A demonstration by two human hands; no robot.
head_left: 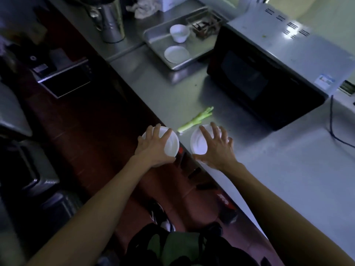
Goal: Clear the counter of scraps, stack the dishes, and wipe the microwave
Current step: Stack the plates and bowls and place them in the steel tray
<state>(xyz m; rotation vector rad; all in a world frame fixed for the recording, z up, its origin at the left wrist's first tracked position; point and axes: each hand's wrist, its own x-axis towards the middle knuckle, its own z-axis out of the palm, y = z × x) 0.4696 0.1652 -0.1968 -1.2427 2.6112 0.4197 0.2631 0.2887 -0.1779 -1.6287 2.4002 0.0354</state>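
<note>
My left hand (153, 148) grips a small white dish (170, 144), fingers curled over its rim from above; it sits out past the tabletop's (278, 160) near edge, over the dark red floor (92, 143), and my hand hides most of its left half. My right hand (215, 148) is spread over a second white dish (199, 143) that lies on the tabletop close to the edge, thumb at the near rim and fingertips at the far rim. I cannot tell whether those fingers clamp the rim or only hover on it. The two dishes are near each other but apart.

Just beyond them a green vegetable scrap (196, 119), a pale stalk, lies on the steel between the dishes and the microwave (265, 81). The microwave stands to the right with its dark door shut; what is behind the glass is too dark to make out. A small green speck lies on its top.

Farther back a metal tray (153, 45) holds a white cup (179, 33) and a white saucer (176, 54), well apart from my hands. Beside the tray is a box of dark items I cannot identify. Behind it stand a metal canister (112, 22) and a crumpled cloth (144, 8), both partly cut off by the frame's top. The left side is very dark, with only vague appliance shapes.
</note>
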